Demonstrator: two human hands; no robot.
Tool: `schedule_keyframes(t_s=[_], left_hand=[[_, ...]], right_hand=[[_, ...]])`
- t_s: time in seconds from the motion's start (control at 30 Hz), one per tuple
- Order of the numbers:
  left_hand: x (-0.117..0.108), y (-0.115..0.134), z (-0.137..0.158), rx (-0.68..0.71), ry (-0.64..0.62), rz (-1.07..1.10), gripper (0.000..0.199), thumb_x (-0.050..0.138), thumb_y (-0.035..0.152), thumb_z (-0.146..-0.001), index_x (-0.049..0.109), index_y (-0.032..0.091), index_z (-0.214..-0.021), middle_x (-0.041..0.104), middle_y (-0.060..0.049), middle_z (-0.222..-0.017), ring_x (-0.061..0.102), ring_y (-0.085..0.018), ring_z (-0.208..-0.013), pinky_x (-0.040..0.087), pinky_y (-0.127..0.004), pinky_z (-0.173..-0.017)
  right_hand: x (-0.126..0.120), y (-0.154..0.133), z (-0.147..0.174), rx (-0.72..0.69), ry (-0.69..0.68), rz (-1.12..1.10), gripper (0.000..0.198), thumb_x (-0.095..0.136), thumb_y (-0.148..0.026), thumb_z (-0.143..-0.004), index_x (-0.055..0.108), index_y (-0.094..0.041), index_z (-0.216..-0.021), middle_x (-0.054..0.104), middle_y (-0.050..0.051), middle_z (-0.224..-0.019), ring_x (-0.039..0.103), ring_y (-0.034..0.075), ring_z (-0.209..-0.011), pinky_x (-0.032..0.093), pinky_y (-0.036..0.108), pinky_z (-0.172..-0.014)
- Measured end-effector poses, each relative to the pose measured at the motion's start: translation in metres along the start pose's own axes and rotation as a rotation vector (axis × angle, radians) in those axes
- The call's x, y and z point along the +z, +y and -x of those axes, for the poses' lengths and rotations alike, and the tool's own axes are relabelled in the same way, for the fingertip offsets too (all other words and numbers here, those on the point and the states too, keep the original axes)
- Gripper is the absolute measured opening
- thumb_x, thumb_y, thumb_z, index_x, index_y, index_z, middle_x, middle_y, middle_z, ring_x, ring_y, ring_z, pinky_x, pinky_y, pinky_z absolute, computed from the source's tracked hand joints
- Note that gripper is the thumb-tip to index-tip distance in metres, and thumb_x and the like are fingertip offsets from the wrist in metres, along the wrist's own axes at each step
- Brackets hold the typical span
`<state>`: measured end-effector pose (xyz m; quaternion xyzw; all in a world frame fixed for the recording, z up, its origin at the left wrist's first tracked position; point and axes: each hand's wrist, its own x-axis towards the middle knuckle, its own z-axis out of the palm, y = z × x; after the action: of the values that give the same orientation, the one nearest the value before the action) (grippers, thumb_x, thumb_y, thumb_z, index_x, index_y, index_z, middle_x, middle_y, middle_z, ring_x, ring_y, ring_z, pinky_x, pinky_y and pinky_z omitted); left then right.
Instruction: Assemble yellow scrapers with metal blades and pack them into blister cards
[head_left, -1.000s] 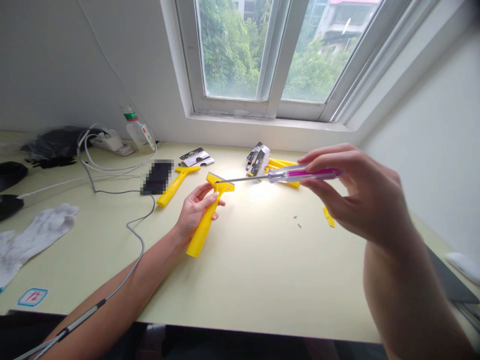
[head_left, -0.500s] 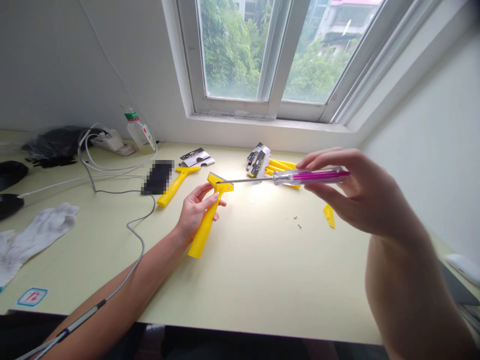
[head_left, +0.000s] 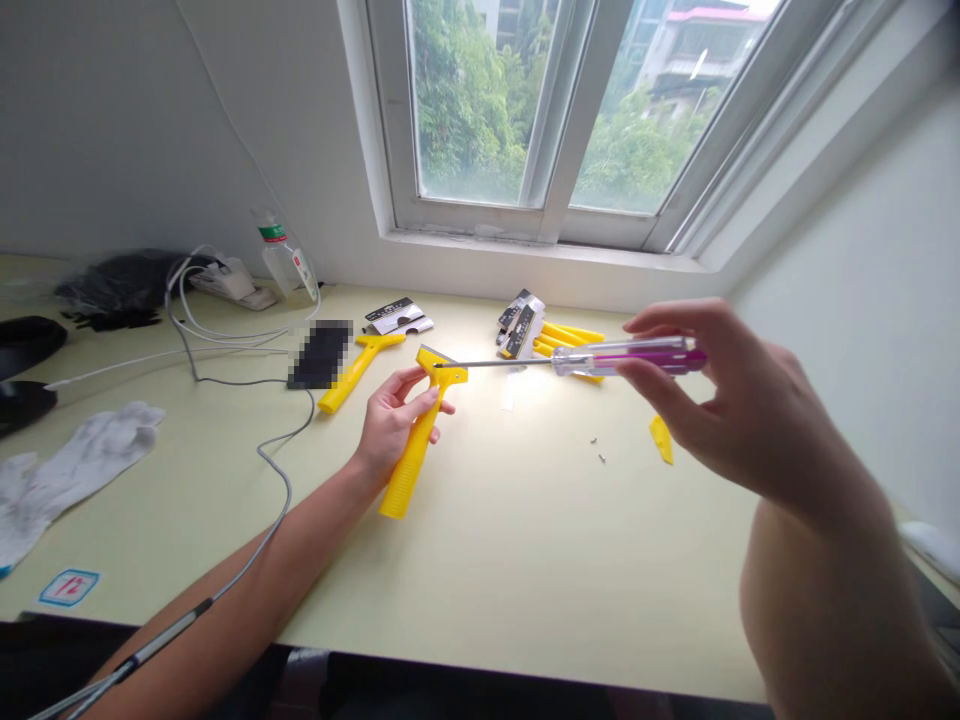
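My left hand (head_left: 395, 418) is closed round the neck of a yellow scraper (head_left: 409, 465), its head up and its handle slanting down toward me. My right hand (head_left: 712, 385) grips a screwdriver (head_left: 634, 358) by its clear and purple handle, between thumb and fingers. The shaft runs level to the left, and its tip meets the scraper head near a small hole. Two small screws (head_left: 601, 458) lie on the table, with a loose yellow piece (head_left: 661, 439) to their right, close below my right hand.
Another yellow scraper (head_left: 360, 370) lies beside a blurred dark phone-like object (head_left: 321, 355). Behind are black-and-white packets (head_left: 520, 325) and several yellow handles (head_left: 574, 332). A bottle (head_left: 289, 265), a power strip (head_left: 229, 283) and white gloves (head_left: 79, 470) are on the left. A grey cable (head_left: 289, 480) crosses my left forearm.
My right fingers have shifted on the screwdriver handle, which shows turned, with more of its clear part visible. The scraper stays in my left hand. The whole view has moved slightly.
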<state>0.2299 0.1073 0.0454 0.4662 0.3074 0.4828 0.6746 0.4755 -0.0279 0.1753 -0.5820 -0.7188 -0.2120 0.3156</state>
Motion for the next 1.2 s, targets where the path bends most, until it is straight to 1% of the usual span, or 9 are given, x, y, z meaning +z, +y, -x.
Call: schedule_keyframes(t_s=[0.13, 0.37, 0.5, 0.63, 0.8, 0.93, 1.0, 1.1, 1.2], left_hand=[[-0.003, 0.003, -0.003, -0.002, -0.006, 0.017, 0.042, 0.079, 0.026, -0.071, 0.062, 0.021, -0.109, 0.054, -0.009, -0.139, 0.070, -0.017, -0.072, 0.050, -0.020, -0.039], [0.001, 0.001, 0.000, -0.043, -0.016, 0.020, 0.046, 0.081, 0.027, -0.070, 0.062, 0.022, -0.112, 0.055, -0.010, -0.138, 0.070, -0.017, -0.070, 0.050, -0.020, -0.039], [0.002, 0.002, 0.001, -0.046, -0.010, 0.026, 0.049, 0.082, 0.026, -0.069, 0.064, 0.022, -0.115, 0.055, -0.011, -0.140, 0.071, -0.019, -0.073, 0.050, -0.021, -0.040], [0.002, 0.002, 0.000, -0.043, 0.002, 0.033, 0.051, 0.083, 0.026, -0.068, 0.066, 0.021, -0.115, 0.055, -0.012, -0.140, 0.071, -0.019, -0.072, 0.050, -0.021, -0.040], [-0.001, -0.002, -0.001, -0.022, 0.013, 0.048, 0.047, 0.083, 0.025, -0.067, 0.068, 0.022, -0.112, 0.056, -0.010, -0.138, 0.071, -0.018, -0.072, 0.051, -0.021, -0.040], [-0.002, -0.004, -0.001, -0.007, 0.011, 0.071, 0.044, 0.083, 0.024, -0.067, 0.069, 0.023, -0.109, 0.056, -0.009, -0.138, 0.070, -0.017, -0.071, 0.051, -0.021, -0.040], [-0.002, -0.005, -0.002, -0.005, 0.016, 0.075, 0.043, 0.083, 0.023, -0.067, 0.069, 0.024, -0.107, 0.056, -0.008, -0.138, 0.070, -0.017, -0.072, 0.050, -0.021, -0.040], [-0.004, -0.005, -0.003, -0.006, 0.025, 0.078, 0.042, 0.083, 0.024, -0.067, 0.069, 0.024, -0.106, 0.057, -0.007, -0.136, 0.070, -0.017, -0.072, 0.050, -0.021, -0.040], [-0.004, -0.005, -0.005, -0.013, 0.041, 0.086, 0.043, 0.084, 0.024, -0.066, 0.069, 0.023, -0.106, 0.058, -0.008, -0.134, 0.070, -0.017, -0.071, 0.049, -0.020, -0.039]], right_hand=[[-0.004, 0.007, -0.003, -0.115, -0.005, -0.099, 0.028, 0.069, -0.028, -0.085, 0.062, -0.030, -0.112, 0.069, 0.003, -0.107, 0.068, 0.022, -0.088, 0.056, 0.037, -0.073], [-0.009, -0.010, 0.000, -0.121, 0.071, -0.266, 0.026, 0.071, -0.022, -0.084, 0.067, -0.036, -0.105, 0.069, 0.000, -0.109, 0.068, 0.024, -0.095, 0.059, 0.045, -0.083], [-0.007, -0.006, 0.000, -0.087, 0.087, -0.237, 0.029, 0.074, -0.025, -0.082, 0.067, -0.035, -0.108, 0.069, 0.001, -0.107, 0.068, 0.024, -0.093, 0.058, 0.044, -0.081], [-0.002, 0.006, -0.002, -0.023, 0.096, -0.167, 0.028, 0.075, -0.034, -0.080, 0.068, -0.032, -0.107, 0.070, 0.002, -0.098, 0.068, 0.022, -0.082, 0.057, 0.042, -0.074], [0.001, 0.008, -0.002, 0.141, 0.121, -0.133, 0.027, 0.074, -0.046, -0.080, 0.070, -0.026, -0.098, 0.072, 0.003, -0.084, 0.067, 0.021, -0.070, 0.053, 0.037, -0.063], [0.003, 0.007, -0.001, 0.288, 0.145, -0.045, 0.028, 0.071, -0.052, -0.080, 0.072, -0.024, -0.082, 0.066, 0.000, -0.061, 0.059, 0.016, -0.051, 0.043, 0.033, -0.050], [0.005, 0.009, -0.002, 0.335, 0.132, -0.064, 0.028, 0.070, -0.052, -0.081, 0.071, -0.024, -0.084, 0.065, -0.001, -0.060, 0.059, 0.016, -0.051, 0.044, 0.033, -0.051], [0.007, 0.015, -0.005, 0.191, 0.078, -0.181, 0.024, 0.071, -0.044, -0.082, 0.068, -0.028, -0.099, 0.071, 0.002, -0.087, 0.067, 0.021, -0.073, 0.054, 0.038, -0.067], [0.006, 0.018, -0.006, -0.019, 0.054, -0.241, 0.019, 0.070, -0.039, -0.084, 0.068, -0.032, -0.101, 0.069, 0.003, -0.105, 0.068, 0.022, -0.088, 0.056, 0.040, -0.077]])
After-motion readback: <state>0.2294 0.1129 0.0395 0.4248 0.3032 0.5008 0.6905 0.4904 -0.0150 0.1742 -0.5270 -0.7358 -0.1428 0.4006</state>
